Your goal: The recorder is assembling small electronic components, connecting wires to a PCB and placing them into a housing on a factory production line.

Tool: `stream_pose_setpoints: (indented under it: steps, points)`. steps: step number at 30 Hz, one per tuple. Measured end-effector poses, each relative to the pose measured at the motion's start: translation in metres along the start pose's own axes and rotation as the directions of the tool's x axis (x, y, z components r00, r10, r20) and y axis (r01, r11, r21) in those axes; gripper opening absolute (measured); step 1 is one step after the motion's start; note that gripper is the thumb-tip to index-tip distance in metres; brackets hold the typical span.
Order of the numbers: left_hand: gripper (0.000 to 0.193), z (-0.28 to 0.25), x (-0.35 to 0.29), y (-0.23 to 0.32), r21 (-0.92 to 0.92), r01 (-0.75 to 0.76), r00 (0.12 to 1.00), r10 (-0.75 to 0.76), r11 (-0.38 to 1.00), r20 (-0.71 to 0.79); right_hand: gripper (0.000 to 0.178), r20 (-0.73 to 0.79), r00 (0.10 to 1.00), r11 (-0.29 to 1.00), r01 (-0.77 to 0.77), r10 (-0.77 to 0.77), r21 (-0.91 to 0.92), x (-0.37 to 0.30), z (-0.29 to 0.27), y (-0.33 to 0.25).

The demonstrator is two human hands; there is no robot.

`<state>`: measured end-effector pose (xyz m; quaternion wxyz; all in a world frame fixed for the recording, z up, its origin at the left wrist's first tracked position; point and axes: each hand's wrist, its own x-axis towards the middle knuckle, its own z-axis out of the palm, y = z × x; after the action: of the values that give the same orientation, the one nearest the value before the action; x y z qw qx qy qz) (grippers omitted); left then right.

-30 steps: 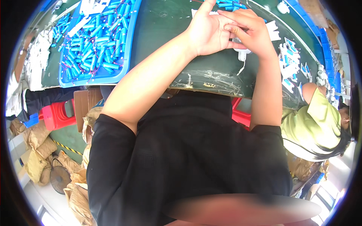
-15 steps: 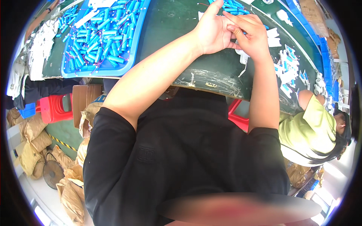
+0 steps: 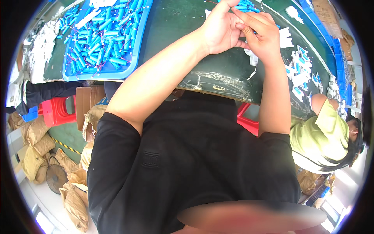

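Over the green table [image 3: 171,37], my left hand [image 3: 220,33] is turned palm up, its thumb stretched toward the top edge and its other fingers partly curled and hidden. My right hand [image 3: 261,35] meets it, with thumb and fingers pinched together against the left fingers. Whatever lies between them is too small or too covered to make out. Just below the right hand, a white plastic piece [image 3: 252,59] with a thin white cord rests on the table. Behind the hands lie blue cylindrical battery cells [image 3: 244,5], partly covered by them.
A blue tray [image 3: 134,64] full of wired blue cells stands at left. White parts [image 3: 42,52] are heaped at the far left. White-and-blue pieces [image 3: 300,72] lie at right, near a co-worker in a light green shirt [image 3: 321,142]. Red stools [image 3: 58,112] and brown sacks [image 3: 74,206] stand below.
Both hands stay joined in nearly the same pose, with the right hand shifted slightly to the right. The view has moved a little; the things on the table look unchanged.
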<state>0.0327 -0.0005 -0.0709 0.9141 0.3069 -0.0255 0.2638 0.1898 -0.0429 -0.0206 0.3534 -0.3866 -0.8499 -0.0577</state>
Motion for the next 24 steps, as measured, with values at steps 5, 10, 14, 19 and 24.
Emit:
stream_pose_setpoints:
  steps: [5,10,14,19,24]
  points:
    - [0.073,0.008,0.0,0.002,0.073,-0.003,0.996,0.009,0.997,-0.094,0.035,0.036,0.997,0.998,-0.07,0.07,0.007,-0.002,0.002,0.001]
    - [0.076,0.019,0.001,0.005,0.121,0.025,0.972,0.004,0.992,-0.235,0.037,0.057,0.985,0.987,-0.16,0.16,-0.01,-0.005,0.005,0.0]
    - [0.083,0.008,0.0,0.009,0.008,0.014,0.985,-0.012,1.0,-0.171,0.044,-0.078,0.978,0.981,-0.193,0.194,0.013,-0.002,0.008,-0.007]
    - [0.081,-0.003,0.0,0.022,-0.228,-0.14,0.989,0.125,0.963,-0.079,0.075,-0.112,0.973,0.979,-0.199,0.202,0.035,0.0,-0.005,-0.003]
    - [0.082,0.006,-0.001,0.024,-0.283,-0.303,0.952,0.3,0.91,-0.056,0.072,-0.152,0.968,0.98,-0.198,0.199,0.025,-0.008,-0.001,0.003]
